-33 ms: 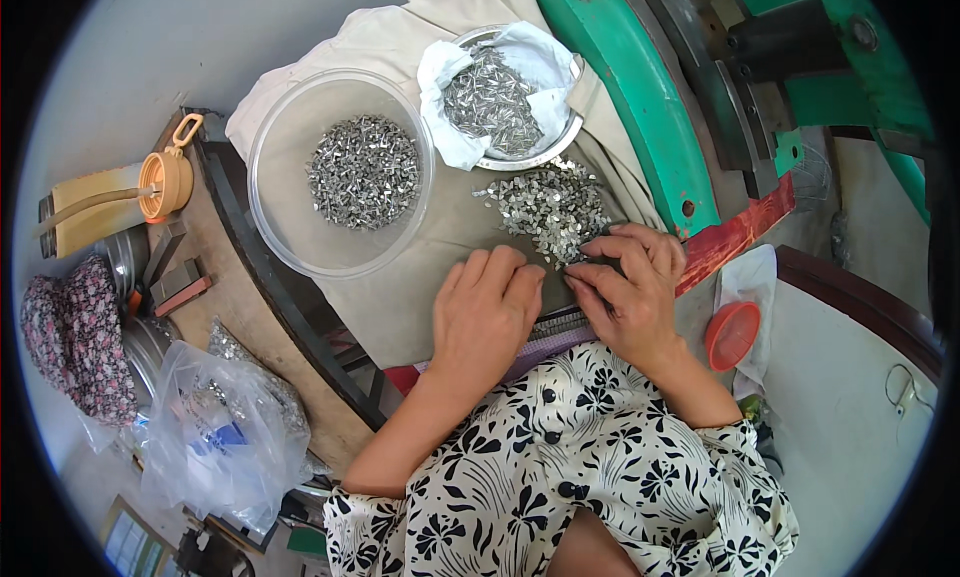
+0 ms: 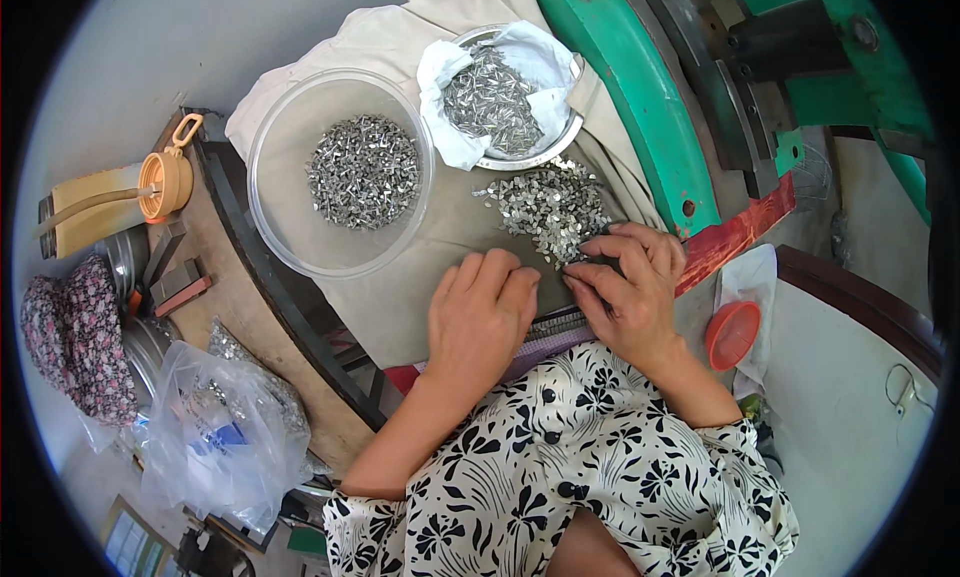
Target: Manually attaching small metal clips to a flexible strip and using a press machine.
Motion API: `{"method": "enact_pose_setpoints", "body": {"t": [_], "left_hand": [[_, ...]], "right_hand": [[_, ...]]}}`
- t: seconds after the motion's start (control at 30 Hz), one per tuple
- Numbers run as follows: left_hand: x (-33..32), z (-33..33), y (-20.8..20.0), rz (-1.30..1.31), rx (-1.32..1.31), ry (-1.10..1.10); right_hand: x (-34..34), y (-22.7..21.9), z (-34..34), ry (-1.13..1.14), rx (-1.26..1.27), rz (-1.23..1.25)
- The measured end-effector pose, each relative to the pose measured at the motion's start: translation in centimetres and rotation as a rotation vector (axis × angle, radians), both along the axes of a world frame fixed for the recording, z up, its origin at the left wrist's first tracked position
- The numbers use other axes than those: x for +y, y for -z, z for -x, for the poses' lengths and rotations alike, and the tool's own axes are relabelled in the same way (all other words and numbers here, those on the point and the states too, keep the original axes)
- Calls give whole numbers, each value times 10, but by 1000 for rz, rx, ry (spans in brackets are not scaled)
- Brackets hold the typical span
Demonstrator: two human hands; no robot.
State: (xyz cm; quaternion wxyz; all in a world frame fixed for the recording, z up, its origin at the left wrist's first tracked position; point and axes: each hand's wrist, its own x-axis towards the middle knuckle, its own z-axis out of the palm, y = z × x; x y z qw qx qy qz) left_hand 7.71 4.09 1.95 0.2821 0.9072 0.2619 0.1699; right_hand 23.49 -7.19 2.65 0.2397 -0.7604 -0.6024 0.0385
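Observation:
A loose heap of small, flat, shiny metal pieces (image 2: 548,207) lies on the grey-brown cloth (image 2: 455,217) before me. My right hand (image 2: 640,295) is at the heap's near edge, fingers bent and thumb drawn toward the index finger; anything pinched there is too small to make out. Left of it, apart from the heap, my left hand (image 2: 478,317) rests with fingers curled together, their tips hidden from above. Beyond the hands stand a clear plastic tub (image 2: 262,222) of small metal parts (image 2: 363,172) and a metal bowl (image 2: 572,139) lined with white plastic, holding thin metal pins (image 2: 493,100).
A green machine (image 2: 640,97) borders the work surface on the right. A red plastic bowl (image 2: 732,335) sits beyond my right forearm. To the left are an orange-lidded bottle (image 2: 165,189), metal blocks (image 2: 178,279), a clear plastic bag (image 2: 215,442) and a flowered cloth (image 2: 78,337).
My left hand has shifted very slightly to the left and toward me. My right hand has hardly moved, and the heap looks the same.

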Motion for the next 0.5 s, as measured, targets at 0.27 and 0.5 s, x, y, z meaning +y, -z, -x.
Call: {"method": "enact_pose_setpoints", "body": {"t": [0.27,0.5], "left_hand": [[3,11,-3,114,18,-107],[1,9,1,114,-8,-134]], "right_hand": [[14,-6,1,6,-17,15],[9,-5,-5,-77,36,42]]}}
